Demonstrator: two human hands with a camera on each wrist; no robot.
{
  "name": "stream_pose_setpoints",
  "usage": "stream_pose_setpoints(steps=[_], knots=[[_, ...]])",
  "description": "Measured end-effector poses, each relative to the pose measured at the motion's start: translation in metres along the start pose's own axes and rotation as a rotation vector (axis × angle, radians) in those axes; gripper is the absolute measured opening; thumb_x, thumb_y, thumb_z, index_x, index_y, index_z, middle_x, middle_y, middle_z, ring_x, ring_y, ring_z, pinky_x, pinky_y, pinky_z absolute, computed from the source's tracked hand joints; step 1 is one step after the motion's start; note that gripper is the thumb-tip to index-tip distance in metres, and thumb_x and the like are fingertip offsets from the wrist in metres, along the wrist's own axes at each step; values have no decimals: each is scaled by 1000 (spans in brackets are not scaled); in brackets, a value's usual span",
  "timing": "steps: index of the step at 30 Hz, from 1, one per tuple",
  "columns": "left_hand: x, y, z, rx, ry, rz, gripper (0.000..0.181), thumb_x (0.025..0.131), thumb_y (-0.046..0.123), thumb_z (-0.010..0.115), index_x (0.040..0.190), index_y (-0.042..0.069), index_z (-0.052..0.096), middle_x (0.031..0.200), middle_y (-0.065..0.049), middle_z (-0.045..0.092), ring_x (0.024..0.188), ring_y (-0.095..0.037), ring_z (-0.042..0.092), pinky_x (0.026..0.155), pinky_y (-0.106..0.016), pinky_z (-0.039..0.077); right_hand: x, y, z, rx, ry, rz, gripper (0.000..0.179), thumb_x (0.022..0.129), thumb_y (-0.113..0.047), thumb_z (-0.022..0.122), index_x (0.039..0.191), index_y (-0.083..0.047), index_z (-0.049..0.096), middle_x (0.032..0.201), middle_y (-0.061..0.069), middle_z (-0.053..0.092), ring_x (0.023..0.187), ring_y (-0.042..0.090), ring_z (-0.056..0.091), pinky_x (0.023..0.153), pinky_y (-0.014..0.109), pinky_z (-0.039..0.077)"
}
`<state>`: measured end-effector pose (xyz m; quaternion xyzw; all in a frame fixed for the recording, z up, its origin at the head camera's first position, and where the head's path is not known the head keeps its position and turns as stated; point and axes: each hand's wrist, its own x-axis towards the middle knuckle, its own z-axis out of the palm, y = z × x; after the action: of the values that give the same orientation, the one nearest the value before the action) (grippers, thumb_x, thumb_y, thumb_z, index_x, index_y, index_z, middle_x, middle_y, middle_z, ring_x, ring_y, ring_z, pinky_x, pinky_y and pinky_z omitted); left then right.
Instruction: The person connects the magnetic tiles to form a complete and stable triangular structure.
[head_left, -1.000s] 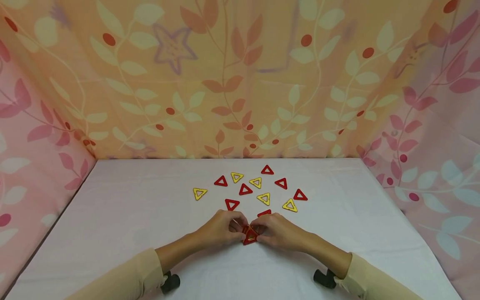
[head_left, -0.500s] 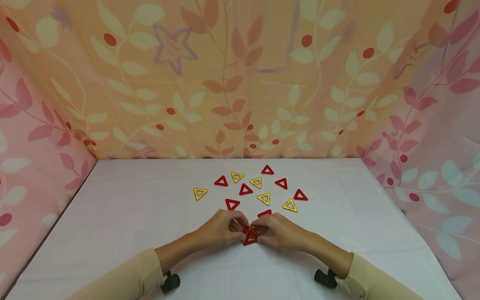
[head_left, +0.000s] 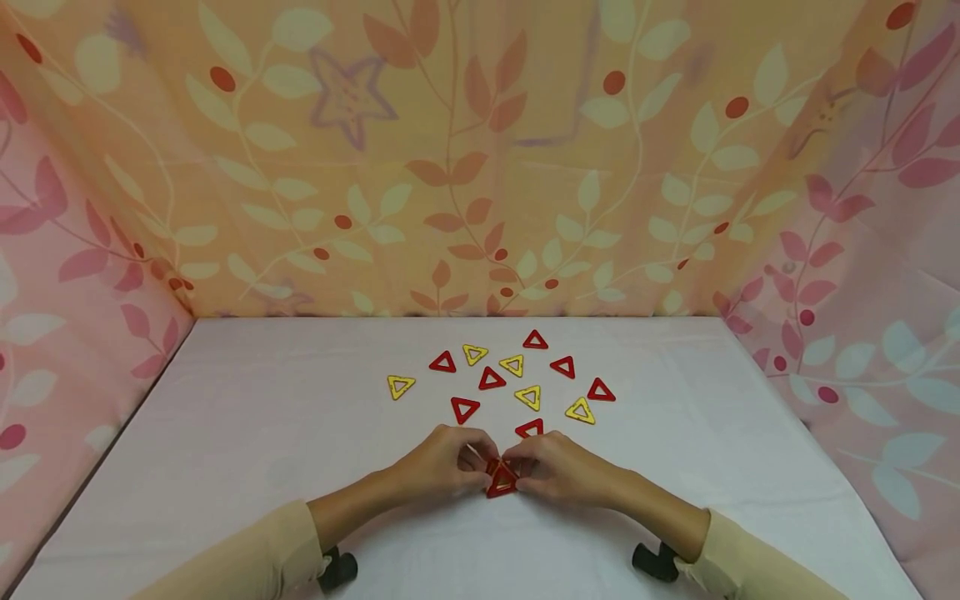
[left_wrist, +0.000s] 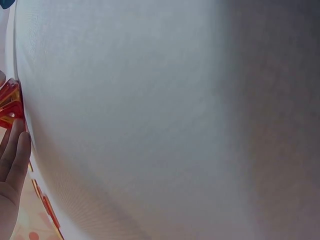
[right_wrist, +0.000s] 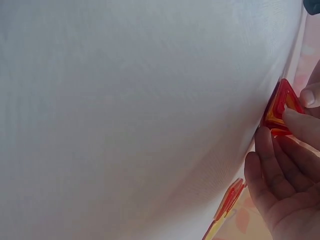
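Note:
Near the front middle of the table, a small pyramid-like piece built of red and yellow see-through triangle tiles stands between both hands in the head view. My left hand pinches its left side with thumb and fingers. On the right side, my right hand holds it the same way. Red faces with orange-yellow inside show on the pyramid in the right wrist view, a thumb against one face. The left wrist view catches only part of the pyramid at its left edge, above the left fingers.
Behind the hands, several loose red triangle tiles and yellow triangle tiles lie scattered flat on the white table. One red tile lies just beyond the right hand. Flowered curtains enclose the back and sides.
Both hands and the pyramid have shifted slightly toward the person. More of the red tile beyond the right hand shows. The loose tiles stay where they were.

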<state>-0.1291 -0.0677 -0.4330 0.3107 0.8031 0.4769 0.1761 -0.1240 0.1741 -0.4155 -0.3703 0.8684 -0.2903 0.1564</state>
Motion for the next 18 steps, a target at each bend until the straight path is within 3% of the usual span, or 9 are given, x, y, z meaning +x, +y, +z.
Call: stream_pose_setpoints(steps=[11,18], knots=[[-6,3,-1,-30,-35,4,21,84,8,79,102,12,70,95,6,70,82,-6,67,78,-22,55,-4,-2,0,6,-16,1,33,90,-11,73,122,-7,70,101,-11,70,86,2,61,80,22,53],[-5,6,-16,31,18,22,23,86,6,77,107,5,69,101,-4,71,86,-7,67,80,-23,56,-7,10,-15,-51,75,46,33,89,-13,74,121,-4,69,104,-3,71,90,5,61,84,27,54]])
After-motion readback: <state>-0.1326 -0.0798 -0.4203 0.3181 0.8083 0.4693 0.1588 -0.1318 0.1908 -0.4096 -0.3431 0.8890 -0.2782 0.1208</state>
